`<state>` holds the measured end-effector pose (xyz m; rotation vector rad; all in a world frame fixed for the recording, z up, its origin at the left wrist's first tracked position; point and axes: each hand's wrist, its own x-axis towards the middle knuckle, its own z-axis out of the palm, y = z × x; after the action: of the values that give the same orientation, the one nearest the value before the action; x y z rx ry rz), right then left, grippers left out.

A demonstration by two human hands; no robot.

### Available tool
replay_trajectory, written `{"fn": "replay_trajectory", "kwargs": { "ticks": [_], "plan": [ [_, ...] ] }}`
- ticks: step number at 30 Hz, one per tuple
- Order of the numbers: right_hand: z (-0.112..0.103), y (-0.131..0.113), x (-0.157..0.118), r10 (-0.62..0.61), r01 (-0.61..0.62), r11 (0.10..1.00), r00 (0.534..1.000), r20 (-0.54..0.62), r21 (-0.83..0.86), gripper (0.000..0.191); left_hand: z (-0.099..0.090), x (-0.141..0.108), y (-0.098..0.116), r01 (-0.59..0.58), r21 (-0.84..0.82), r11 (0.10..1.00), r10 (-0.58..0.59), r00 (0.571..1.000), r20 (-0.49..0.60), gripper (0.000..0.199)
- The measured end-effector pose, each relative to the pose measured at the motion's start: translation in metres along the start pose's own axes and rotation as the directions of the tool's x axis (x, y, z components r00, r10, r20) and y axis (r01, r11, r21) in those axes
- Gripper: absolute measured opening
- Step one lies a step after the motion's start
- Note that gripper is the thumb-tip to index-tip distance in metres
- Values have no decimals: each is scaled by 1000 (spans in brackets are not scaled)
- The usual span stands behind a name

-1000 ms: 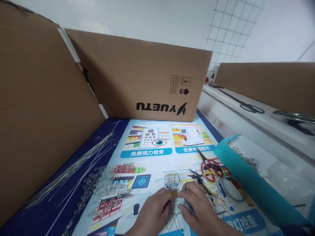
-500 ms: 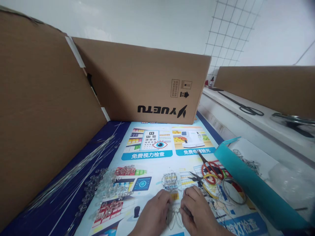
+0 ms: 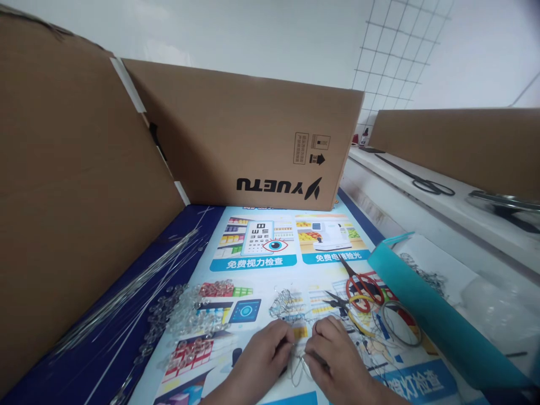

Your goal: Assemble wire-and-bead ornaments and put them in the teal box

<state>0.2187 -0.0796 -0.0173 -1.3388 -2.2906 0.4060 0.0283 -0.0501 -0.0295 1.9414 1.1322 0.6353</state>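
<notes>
Low in the middle of the view, a thin bent wire [image 3: 298, 374] with narrow loops spans the gap between my two hands. My left hand [image 3: 265, 357] is closed, thumb and fingers pinching it from the left. From the right, my right hand [image 3: 335, 357] pinches the same wire; the exact grip points are hidden behind the fingers. Just beyond my fingertips lies a loose tangle of fine wire pieces [image 3: 284, 304]. To the right of my right hand rest red-handled scissors [image 3: 365, 291], yellow-handled pliers [image 3: 358, 320] and a round coil of wire [image 3: 419, 339].
Clear beads [image 3: 185, 312] spread at left, near a bundle of long straight wires [image 3: 135, 287]. A teal box [image 3: 441, 318] at right holds wire pieces and a plastic bag. Cardboard panels [image 3: 270, 129] stand behind and left. Black scissors [image 3: 426, 184] lie on a white ledge.
Both hands have shifted slightly left with the wire between them. The wire's loops have turned and look narrower now. The camera view has moved a little.
</notes>
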Motion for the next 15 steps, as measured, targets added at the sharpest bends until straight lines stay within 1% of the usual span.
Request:
{"fn": "replay_trajectory", "kwargs": {
  "ticks": [3,6,12,15],
  "plan": [
    [2,1,0,16,-16,1000,1000,0,9,10,-5,0,-1,-15,-57,998,17,1000,26,19],
    [3,1,-1,6,-6,1000,1000,7,5,11,-9,1,-1,-18,-89,996,23,998,55,19],
    [2,1,-3,-5,5,1000,999,34,-4,12,-16,2,-4,-3,-204,979,32,990,141,20],
    [2,2,-2,-14,14,1000,999,35,-18,15,-21,0,-9,82,-319,944,-8,974,226,20]
  ]
}}
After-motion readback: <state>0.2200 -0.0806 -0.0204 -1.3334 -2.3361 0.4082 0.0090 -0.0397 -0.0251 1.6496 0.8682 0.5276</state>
